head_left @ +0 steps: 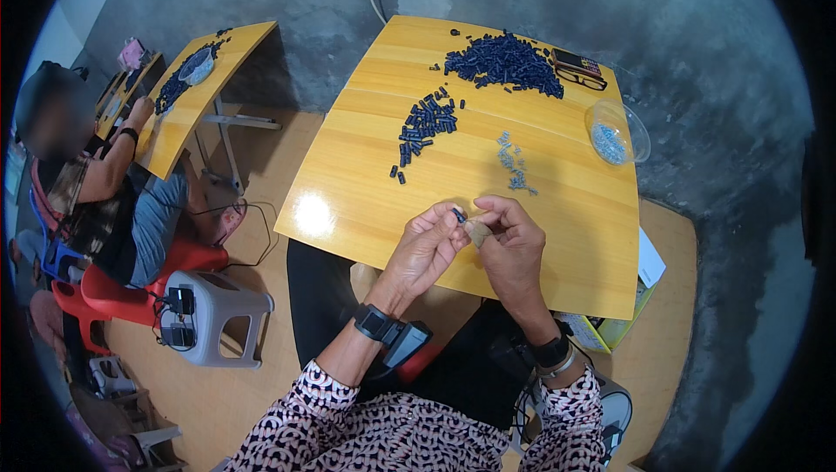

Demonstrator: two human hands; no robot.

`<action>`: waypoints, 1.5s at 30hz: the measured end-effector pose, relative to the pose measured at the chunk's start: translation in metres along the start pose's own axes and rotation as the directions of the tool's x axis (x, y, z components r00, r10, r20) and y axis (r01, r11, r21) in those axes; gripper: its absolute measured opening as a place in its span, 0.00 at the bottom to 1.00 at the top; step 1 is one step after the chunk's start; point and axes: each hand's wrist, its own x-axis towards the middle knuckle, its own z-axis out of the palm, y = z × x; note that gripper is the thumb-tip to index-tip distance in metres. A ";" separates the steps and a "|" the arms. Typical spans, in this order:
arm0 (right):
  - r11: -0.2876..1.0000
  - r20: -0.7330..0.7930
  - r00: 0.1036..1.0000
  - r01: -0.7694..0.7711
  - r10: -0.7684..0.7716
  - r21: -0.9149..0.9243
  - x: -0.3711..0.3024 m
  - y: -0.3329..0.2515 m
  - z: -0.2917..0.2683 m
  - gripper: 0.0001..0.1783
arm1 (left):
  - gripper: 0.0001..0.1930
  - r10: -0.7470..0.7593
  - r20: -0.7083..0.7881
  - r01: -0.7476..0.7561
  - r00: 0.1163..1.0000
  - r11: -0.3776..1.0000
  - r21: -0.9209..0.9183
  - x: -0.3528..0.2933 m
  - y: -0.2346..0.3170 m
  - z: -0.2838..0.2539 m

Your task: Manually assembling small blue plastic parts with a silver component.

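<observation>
Over the near edge of the yellow wooden table (348,176), my left hand (424,250) pinches a small black cylindrical plastic part (459,216) between thumb and fingertips. My right hand (509,246) is close beside it, its thumb and fingers pinched together at the part's end. What sits between the right fingertips is too small to make out. Beyond my hands lies a loose cluster of small silvery pieces (515,163). Further left is a smaller group of black cylindrical parts (427,128).
A large heap of black parts (505,63) covers the far side, near eyeglasses (582,78) and a dark keypad device (576,61). A clear bowl (640,134) of small pieces stands at the right edge. At left, another person (109,167) sits at a second table (205,71); a grey stool (213,306) stands nearby.
</observation>
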 end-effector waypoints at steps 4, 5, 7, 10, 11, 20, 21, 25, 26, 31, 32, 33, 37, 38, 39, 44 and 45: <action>0.994 -0.024 0.996 0.081 -0.083 -0.070 -0.005 -0.001 0.003 0.11 | 0.09 0.017 0.009 -0.017 1.000 1.000 0.013 0.001 -0.002 -0.005; 0.994 -0.023 0.996 0.083 -0.085 -0.069 -0.008 -0.001 0.006 0.11 | 0.09 0.040 -0.012 -0.039 0.999 0.998 0.048 0.001 -0.003 -0.007; 0.902 -0.075 0.950 0.260 -0.302 -0.344 -0.013 0.001 0.013 0.11 | 0.10 0.047 -0.015 -0.046 0.999 0.997 0.061 0.001 -0.004 -0.010; 0.898 -0.089 0.945 0.267 -0.316 -0.350 -0.010 0.007 0.009 0.11 | 0.10 0.024 0.007 -0.025 1.000 0.998 0.059 0.003 -0.002 -0.007; 0.898 -0.089 0.945 0.265 -0.314 -0.351 -0.008 0.007 0.006 0.11 | 0.09 -0.006 0.031 0.005 0.999 0.999 0.043 0.003 -0.002 -0.006; 0.973 0.138 0.980 0.163 -0.142 -0.161 0.004 -0.003 -0.013 0.14 | 0.10 -0.083 0.025 0.080 0.996 0.992 0.096 0.000 0.002 0.001; 0.979 0.122 0.985 0.140 -0.122 -0.148 0.004 -0.003 -0.013 0.14 | 0.10 -0.082 0.026 0.080 0.996 0.992 0.097 0.001 0.002 0.002; 0.998 0.173 0.983 0.047 -0.054 0.042 0.006 0.010 -0.017 0.12 | 0.10 -0.095 0.023 0.092 0.995 0.990 0.109 0.001 0.003 0.006; 0.998 0.173 0.983 0.048 -0.055 0.043 0.006 0.009 -0.020 0.12 | 0.10 -0.097 0.010 0.095 0.995 0.990 0.105 0.000 0.003 0.006; 0.997 0.289 0.957 -0.023 -0.001 0.080 0.007 -0.001 -0.030 0.08 | 0.10 -0.122 0.112 0.118 0.986 0.992 0.046 0.003 0.002 -0.006; 0.997 0.288 0.958 -0.023 -0.001 0.080 0.007 -0.001 -0.031 0.08 | 0.10 -0.126 0.134 0.123 0.983 0.992 0.033 0.003 0.002 -0.006; 0.995 0.290 0.957 -0.044 0.018 0.085 0.008 -0.001 -0.032 0.07 | 0.10 -0.128 0.134 0.125 0.983 0.992 0.033 0.003 0.001 -0.007; 0.994 0.304 0.952 -0.068 0.040 0.083 0.010 0.003 -0.031 0.05 | 0.10 -0.138 0.115 0.133 0.984 0.990 0.044 0.002 0.003 -0.005; 0.994 0.304 0.952 -0.070 0.041 0.084 0.010 0.004 -0.031 0.05 | 0.10 -0.141 0.128 0.137 0.982 0.990 0.038 0.002 0.002 -0.005; 0.992 0.307 0.950 -0.088 0.055 0.093 0.010 0.004 -0.030 0.05 | 0.10 -0.142 0.127 0.138 0.982 0.990 0.038 0.002 0.002 -0.005; 0.987 0.308 0.949 -0.102 0.059 0.123 0.013 0.007 -0.029 0.04 | 0.11 -0.120 0.100 0.109 0.988 0.988 0.109 0.001 0.002 -0.001; 0.984 0.323 0.944 -0.120 0.072 0.131 0.014 0.008 -0.030 0.04 | 0.11 -0.121 0.098 0.111 0.988 0.988 0.108 0.002 0.002 -0.002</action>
